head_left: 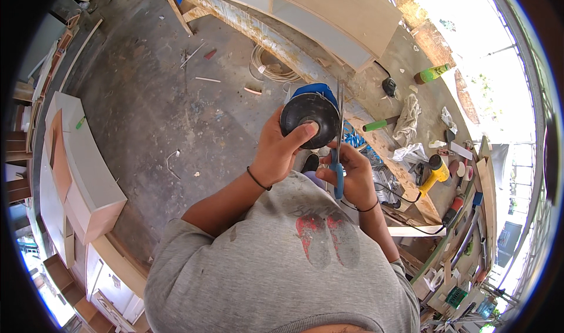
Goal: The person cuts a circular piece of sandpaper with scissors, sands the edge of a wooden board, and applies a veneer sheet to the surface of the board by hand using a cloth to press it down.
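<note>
Held up in front of my chest, a round black thing (298, 111) with a smooth domed face and a blue part behind it rests in my left hand (281, 142). My left thumb presses on the middle of the black face, and the fingers wrap round its side, partly hidden. My right hand (356, 171) grips a pair of scissors (339, 177) by its blue handles. The blades point away from me and lie along the right edge of the black and blue thing; whether they touch it I cannot tell.
A pale wooden cabinet (341, 12) lies across the far side. On the right are a yellow power tool (433, 173) with a cord, a green-handled tool (379, 124) and a green bottle (432, 74). A hose coil (267, 68) lies on the floor. Another cabinet (97, 180) is at left.
</note>
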Demonstrator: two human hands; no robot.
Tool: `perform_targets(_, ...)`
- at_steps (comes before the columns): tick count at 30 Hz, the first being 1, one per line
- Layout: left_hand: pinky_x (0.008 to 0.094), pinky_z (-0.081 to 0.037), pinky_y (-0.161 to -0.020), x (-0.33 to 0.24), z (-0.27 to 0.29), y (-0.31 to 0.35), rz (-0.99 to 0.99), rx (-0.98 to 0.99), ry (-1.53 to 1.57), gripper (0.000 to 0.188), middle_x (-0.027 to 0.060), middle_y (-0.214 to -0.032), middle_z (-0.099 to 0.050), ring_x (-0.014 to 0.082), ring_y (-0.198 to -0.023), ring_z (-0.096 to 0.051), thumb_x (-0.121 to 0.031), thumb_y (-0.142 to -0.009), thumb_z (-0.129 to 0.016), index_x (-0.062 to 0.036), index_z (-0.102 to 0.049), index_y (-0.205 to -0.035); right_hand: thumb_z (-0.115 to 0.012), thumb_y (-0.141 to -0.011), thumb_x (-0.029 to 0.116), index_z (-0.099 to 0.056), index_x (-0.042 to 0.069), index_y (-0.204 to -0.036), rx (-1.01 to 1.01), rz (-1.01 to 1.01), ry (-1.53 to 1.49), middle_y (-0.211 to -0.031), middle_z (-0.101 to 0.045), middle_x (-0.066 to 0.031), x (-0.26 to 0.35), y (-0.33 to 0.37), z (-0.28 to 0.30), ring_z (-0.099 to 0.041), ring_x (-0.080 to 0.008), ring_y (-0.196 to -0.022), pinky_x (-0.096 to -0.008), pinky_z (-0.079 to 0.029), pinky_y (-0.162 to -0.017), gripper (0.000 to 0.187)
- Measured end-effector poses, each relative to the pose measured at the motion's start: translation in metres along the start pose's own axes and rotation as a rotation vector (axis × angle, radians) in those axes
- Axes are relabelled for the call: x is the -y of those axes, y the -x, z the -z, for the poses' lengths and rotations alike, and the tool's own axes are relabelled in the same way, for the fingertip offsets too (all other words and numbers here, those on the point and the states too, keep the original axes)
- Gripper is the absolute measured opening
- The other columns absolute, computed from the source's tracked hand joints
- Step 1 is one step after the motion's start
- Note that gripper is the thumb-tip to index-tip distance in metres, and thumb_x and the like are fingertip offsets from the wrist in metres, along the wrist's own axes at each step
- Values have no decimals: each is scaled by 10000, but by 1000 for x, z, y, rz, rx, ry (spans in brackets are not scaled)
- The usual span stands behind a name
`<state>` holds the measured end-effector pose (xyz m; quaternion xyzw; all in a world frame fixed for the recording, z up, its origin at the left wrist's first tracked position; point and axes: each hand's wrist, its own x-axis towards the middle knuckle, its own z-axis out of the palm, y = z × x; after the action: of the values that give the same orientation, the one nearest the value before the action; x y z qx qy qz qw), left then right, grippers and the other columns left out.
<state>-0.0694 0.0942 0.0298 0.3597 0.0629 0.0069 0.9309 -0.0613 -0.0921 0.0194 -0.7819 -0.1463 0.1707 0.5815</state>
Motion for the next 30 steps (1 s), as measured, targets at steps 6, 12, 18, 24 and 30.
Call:
perform_targets(6,276,-522,-814,-5,7,3,13,14,-234,385,91,-1055,-624,136,-930,-621,-96,-840,-669,24,-500,-1163,-852,-690,235,-557,0,-1225,41,-111,-325,-899,-594,-32,9,5,6,-561,-93,-807,-226,-462,-734,655)
perform_targets(12,270,-510,-824,-1,-1,6,10,17,-102,357,85,-1030,-639,129,-918,-618,-113,-831,-678,26,-532,-1125,-840,-703,159,-556,-23,-1181,41,-96,-326,-883,-589,-31,16,7,6,-536,-68,-781,-212,-433,-671,586)
perform_targets(18,265,-513,-792,-6,8,2,29,47,-163,340,77,-1004,-650,120,-886,-620,-121,-821,-690,18,-559,-1102,-861,-670,163,-467,0,-1188,34,-166,-308,-821,-580,-49,13,8,8,-538,-73,-724,-226,-432,-646,670)
perform_targets(24,249,-505,-761,-10,14,3,73,113,-326,340,52,-946,-659,102,-849,-612,-128,-802,-710,9,-583,-1086,-857,-668,158,-316,36,-1276,68,-92,-306,-717,-575,-18,20,3,17,-543,-86,-647,-220,-433,-601,823)
perform_targets(30,269,-489,-801,-22,20,1,180,180,-456,415,73,-1004,-637,122,-889,-601,-132,-780,-712,28,-544,-1124,-874,-650,216,-309,64,-1311,135,-321,-297,-781,-559,-34,22,9,24,-537,-90,-737,-215,-417,-674,882)
